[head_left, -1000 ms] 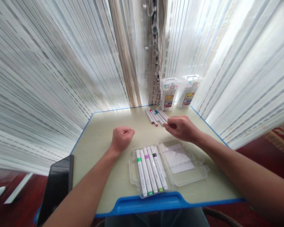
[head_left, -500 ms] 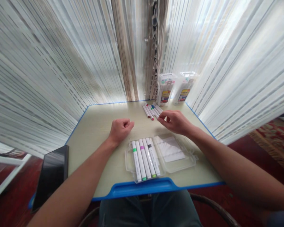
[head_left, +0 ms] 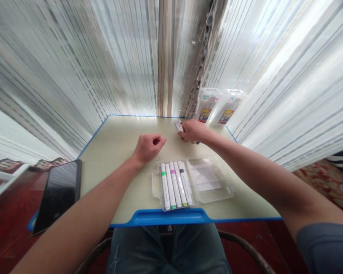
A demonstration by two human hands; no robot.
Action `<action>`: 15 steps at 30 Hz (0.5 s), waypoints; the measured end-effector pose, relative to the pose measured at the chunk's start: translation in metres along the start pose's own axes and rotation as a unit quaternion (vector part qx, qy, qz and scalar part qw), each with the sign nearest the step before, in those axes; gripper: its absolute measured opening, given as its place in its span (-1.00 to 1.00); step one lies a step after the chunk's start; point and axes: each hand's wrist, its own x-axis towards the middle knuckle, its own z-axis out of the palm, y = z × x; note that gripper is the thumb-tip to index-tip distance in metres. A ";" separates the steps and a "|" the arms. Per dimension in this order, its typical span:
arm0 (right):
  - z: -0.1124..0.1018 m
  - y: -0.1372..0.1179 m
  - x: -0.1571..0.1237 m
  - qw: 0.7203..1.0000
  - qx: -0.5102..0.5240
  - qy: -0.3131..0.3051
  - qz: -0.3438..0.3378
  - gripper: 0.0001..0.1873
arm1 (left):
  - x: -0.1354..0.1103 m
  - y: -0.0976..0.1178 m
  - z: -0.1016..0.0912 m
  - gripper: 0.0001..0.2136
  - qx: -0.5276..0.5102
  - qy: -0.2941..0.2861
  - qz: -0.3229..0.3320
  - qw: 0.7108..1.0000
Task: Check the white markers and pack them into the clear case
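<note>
My left hand (head_left: 149, 147) rests on the table as a loose fist, with nothing visible in it. My right hand (head_left: 193, 130) is at the far side, over a group of white markers (head_left: 177, 125). Its fingers are curled down around a marker there, and the hand hides most of the group. Closer to me lies an open clear plastic case (head_left: 210, 198). Several white markers (head_left: 175, 186) with green, purple and black bands lie side by side in its left half. A white paper sheet (head_left: 207, 177) lies in the right half.
Two clear cases (head_left: 206, 108) with yellow labels stand upright at the back right, close to the string curtain (head_left: 125, 68). A dark tablet (head_left: 58, 194) lies at the table's left edge. A raised blue rim (head_left: 171, 217) runs along the front edge.
My right hand has moved forward and left, from beside the far markers to over them, with its fingers now among them. My left hand stays a fist. The view has shifted slightly.
</note>
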 end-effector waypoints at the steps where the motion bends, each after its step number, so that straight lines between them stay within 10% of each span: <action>1: 0.002 -0.001 0.001 1.000 -0.014 -0.008 0.001 -0.61 | 0.000 0.000 0.000 -0.61 -0.003 0.001 0.003 1.000; 15: -0.003 -0.017 -0.016 0.999 -0.044 -0.023 -0.017 -0.60 | 0.000 0.004 0.001 -0.61 -0.025 0.017 0.006 1.000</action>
